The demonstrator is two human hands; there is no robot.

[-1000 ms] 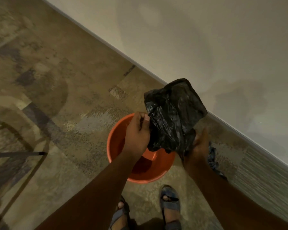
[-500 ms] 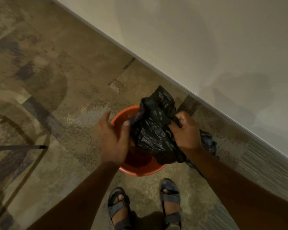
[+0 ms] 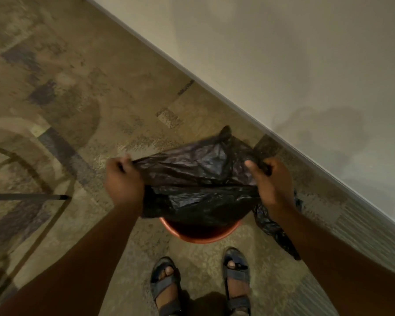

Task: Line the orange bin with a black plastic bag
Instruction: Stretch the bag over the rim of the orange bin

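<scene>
A black plastic bag (image 3: 198, 185) is stretched wide between my two hands, just above the orange bin (image 3: 201, 236). Only the near rim of the bin shows below the bag; the rest is hidden by the plastic. My left hand (image 3: 123, 183) grips the bag's left edge. My right hand (image 3: 271, 185) grips its right edge, thumb on top. A loose part of black plastic (image 3: 276, 229) trails down on the floor under my right forearm.
The bin stands on patterned carpet close to a pale wall (image 3: 283, 65) whose base runs diagonally from upper left to lower right. My sandalled feet (image 3: 167, 286) are just in front of the bin. A dark thin bar (image 3: 27, 197) lies at the left.
The bag was bunched between my hands above the bin. My hands have pulled apart, left going left and right going right, spreading the bag over the bin's mouth.
</scene>
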